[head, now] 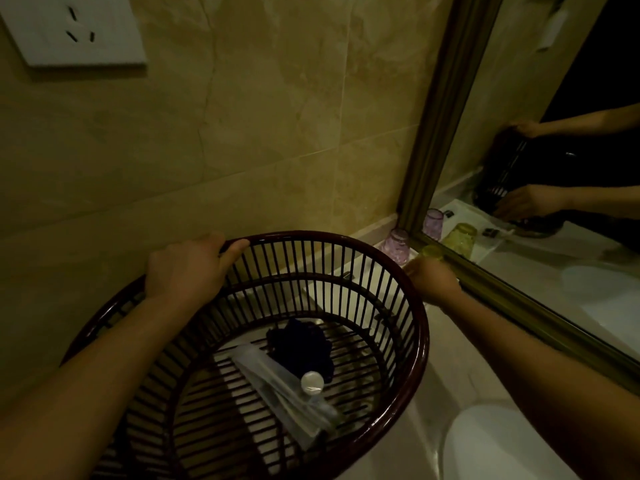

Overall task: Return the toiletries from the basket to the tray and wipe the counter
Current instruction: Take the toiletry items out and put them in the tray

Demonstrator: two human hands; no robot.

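Note:
A dark red slatted basket (420, 341) is tilted toward me over the white counter. My left hand (187, 268) grips its far rim. My right hand (433, 280) holds its outer right side, and the mirror shows that hand pressed against the basket wall. In the basket lie a dark blue cloth (301, 344), clear plastic toiletry packets (277, 386) and a small bottle with a white cap (312, 382). The white tray (367, 268) shows through the slats behind the basket, against the wall.
An upturned purple cup (398, 245) and a yellow cup (432, 252) stand by the mirror frame (446, 109), close to my right hand. A white basin (485, 445) lies at the lower right. A wall socket (74, 29) is at the upper left.

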